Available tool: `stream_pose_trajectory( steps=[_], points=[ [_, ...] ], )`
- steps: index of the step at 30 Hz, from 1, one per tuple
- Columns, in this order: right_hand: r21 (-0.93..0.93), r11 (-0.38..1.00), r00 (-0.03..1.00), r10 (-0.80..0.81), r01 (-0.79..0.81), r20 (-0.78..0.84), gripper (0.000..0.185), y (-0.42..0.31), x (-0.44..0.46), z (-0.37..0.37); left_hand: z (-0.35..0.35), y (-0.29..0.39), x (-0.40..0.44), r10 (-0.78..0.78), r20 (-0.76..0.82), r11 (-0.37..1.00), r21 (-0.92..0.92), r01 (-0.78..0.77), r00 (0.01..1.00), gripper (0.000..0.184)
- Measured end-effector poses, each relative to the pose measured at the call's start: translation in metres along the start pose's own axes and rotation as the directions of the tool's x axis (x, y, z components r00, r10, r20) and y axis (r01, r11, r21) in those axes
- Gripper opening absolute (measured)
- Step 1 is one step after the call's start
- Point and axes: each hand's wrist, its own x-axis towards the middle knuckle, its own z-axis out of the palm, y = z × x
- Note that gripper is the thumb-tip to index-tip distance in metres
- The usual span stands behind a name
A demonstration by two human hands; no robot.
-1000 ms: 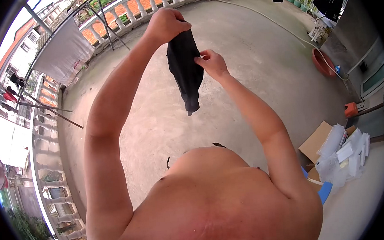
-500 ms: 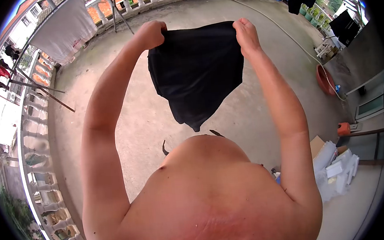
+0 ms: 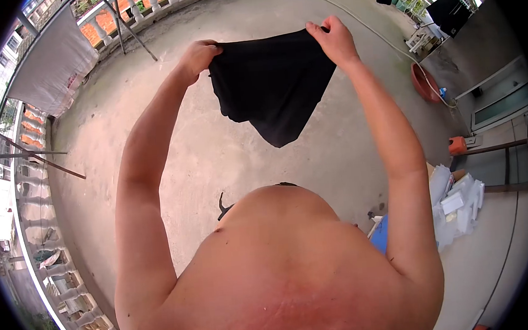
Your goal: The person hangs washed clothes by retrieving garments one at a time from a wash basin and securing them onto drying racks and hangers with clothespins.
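A black cloth garment (image 3: pixel 274 82) hangs stretched between my two hands, out in front of me at arm's length. Its exact kind cannot be made out. My left hand (image 3: pixel 198 59) is closed on its upper left corner. At the upper right corner, my right hand (image 3: pixel 335 39) pinches the fabric between thumb and fingers. The top edge is pulled nearly straight, and the lower part tapers to a rounded point above the concrete floor.
A pale sheet (image 3: pixel 53 72) hangs at the upper left near metal poles (image 3: pixel 124 28). A white balustrade (image 3: pixel 38 221) runs along the left. At right are a hose (image 3: pixel 377 31), a reddish-brown basin (image 3: pixel 425 84), an orange container (image 3: pixel 457 146) and white plastic scraps (image 3: pixel 460 204).
The garment's lower part has swung up and to the right. Both hands still grip its top corners. The view has turned, so the surroundings sit further left.
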Motion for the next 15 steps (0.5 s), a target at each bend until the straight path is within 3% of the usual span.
stream_pose_trajectory(
  steps=[1,2,3,6,8,10,11,13,15],
  points=[
    [-0.029,0.997,0.997,-0.067,0.068,0.039,0.048,0.002,-0.002,-0.007,0.001,0.014,-0.001,0.017,0.022,0.999,0.046,-0.018,1.0,0.024],
    [-0.003,0.983,0.981,-0.183,0.183,0.062,0.043,0.012,-0.001,-0.009,0.001,0.025,0.001,0.073,0.034,0.993,0.092,-0.076,0.997,0.023],
    [0.005,0.983,0.981,-0.183,0.183,0.06,0.035,0.023,0.001,-0.009,0.001,0.036,-0.003,0.107,0.05,0.975,0.193,-0.115,0.993,0.021],
    [0.018,0.994,0.992,-0.108,0.107,0.065,0.017,0.041,0.007,-0.016,-0.005,0.029,0.018,0.267,0.228,0.884,0.329,-0.332,0.936,0.016],
    [-0.003,1.0,0.996,-0.011,0.011,0.086,0.016,0.049,0.012,-0.023,-0.001,0.055,0.005,0.303,0.257,0.77,0.501,-0.395,0.917,0.019],
    [-0.043,0.999,0.996,-0.013,0.017,0.086,0.017,0.058,0.012,-0.024,-0.002,0.068,0.001,0.26,0.309,0.835,0.403,-0.374,0.915,0.023],
    [-0.043,0.999,0.994,0.015,-0.01,0.109,0.017,0.061,0.013,-0.025,-0.002,0.074,0.0,0.298,0.337,0.801,0.422,-0.426,0.893,0.023],
    [-0.085,0.994,0.993,0.071,-0.063,0.094,0.018,0.069,0.019,-0.019,-0.001,0.095,-0.009,0.284,0.269,0.783,0.489,-0.385,0.92,0.024],
    [-0.112,0.993,0.989,0.053,-0.038,0.137,0.018,0.062,0.023,-0.023,-0.004,0.094,0.002,0.408,0.27,0.691,0.533,-0.488,0.872,0.025]
  ],
)
